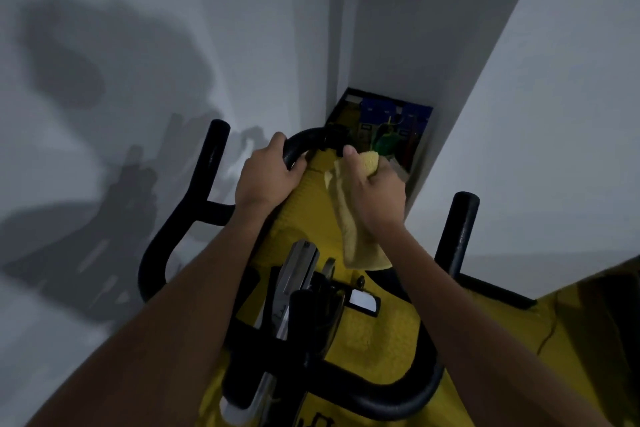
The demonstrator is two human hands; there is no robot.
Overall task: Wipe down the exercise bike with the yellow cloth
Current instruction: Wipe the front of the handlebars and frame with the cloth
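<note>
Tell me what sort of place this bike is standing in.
Probably a corner of a home room or small gym. The exercise bike stands close to plain white walls, and a narrow gap behind holds stored clutter. The right hand holds the yellow cloth.

Exercise bike (pixel 304 198): yellow frame, black handlebars (pixel 304 140). Cloth (pixel 356 225): plain pale yellow. Walls (pixel 571 114): plain white. Recessed boxes (pixel 415 114): blue.

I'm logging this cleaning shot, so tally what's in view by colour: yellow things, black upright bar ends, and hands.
Yellow: 2, the cloth and the bike body
Black upright bar ends: 2, left, right
Hands: 2, left hand, right hand
Total: 6
</note>
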